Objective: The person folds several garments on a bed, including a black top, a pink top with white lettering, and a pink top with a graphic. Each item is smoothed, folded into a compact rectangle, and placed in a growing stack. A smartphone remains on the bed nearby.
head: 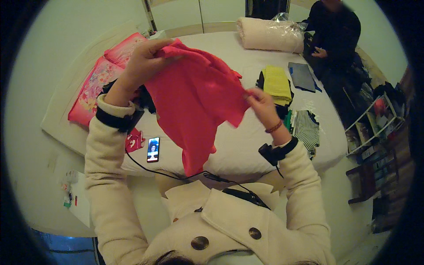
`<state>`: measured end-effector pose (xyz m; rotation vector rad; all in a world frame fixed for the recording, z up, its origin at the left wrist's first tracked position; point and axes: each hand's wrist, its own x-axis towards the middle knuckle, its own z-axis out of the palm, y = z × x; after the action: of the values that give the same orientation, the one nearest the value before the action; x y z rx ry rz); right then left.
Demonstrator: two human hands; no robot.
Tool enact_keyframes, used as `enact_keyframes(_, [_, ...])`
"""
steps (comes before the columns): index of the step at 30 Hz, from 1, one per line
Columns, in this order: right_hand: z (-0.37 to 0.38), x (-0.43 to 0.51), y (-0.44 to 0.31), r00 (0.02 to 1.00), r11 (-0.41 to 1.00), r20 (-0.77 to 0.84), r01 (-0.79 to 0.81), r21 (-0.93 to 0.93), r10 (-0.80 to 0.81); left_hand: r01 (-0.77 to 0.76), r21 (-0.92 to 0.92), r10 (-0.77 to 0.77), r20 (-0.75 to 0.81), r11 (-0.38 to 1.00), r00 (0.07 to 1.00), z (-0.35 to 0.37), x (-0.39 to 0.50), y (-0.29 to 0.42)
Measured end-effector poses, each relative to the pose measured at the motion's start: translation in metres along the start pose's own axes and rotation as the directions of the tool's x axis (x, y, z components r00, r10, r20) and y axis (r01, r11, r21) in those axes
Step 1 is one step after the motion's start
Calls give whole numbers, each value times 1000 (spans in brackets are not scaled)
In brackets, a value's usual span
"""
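Note:
A bright red garment (pixel 198 96) hangs in the air over the bed, its lower end drooping toward the near bed edge. My left hand (pixel 147 61) grips its upper left part, and my right hand (pixel 262 105) pinches its right edge. Its exact kind cannot be told from these folds. Below it, on the white bed sheet (pixel 238 155), lie a lit smartphone (pixel 153 149) and a small red printed cloth (pixel 135 140). Dark clothing (pixel 147 99) is partly hidden behind my left arm and the garment.
Right of my hands lie a folded yellow garment (pixel 277 84), striped clothing (pixel 306 127) and a folded grey garment (pixel 302 77). A plastic-wrapped quilt roll (pixel 270 34) and a person (pixel 334 36) are at the far right. Floral pillows (pixel 96 86) lie left. A black cable (pixel 152 171) crosses before me.

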<state>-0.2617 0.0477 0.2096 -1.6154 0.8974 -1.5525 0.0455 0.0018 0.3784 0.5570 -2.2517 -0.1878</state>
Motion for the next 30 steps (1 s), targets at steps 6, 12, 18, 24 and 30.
enact_keyframes(6, [-44, 23, -62, 867, 770, -114, 363, -524, -486, 239, 87, -230, -106, 967, 968, 3, 4, -13])
enact_keyframes(12, [-52, 31, -71, 984, 679, -71, 58, -732, -161, 78, 277, -68, -46, 958, 997, 26, 6, -35])
enact_keyframes(18, [-61, 27, -76, 949, 902, -112, 238, -361, -295, 93, -239, -166, -308, 967, 937, 36, 7, -26])
enact_keyframes(24, [-57, 12, -79, 961, 883, -111, 185, -432, -255, -173, 135, 208, -311, 976, 927, 36, -4, -5])
enact_keyframes(30, [-69, 2, -62, 992, 959, -90, 64, -276, -92, 79, -112, -92, -115, 991, 989, 46, -13, -25])
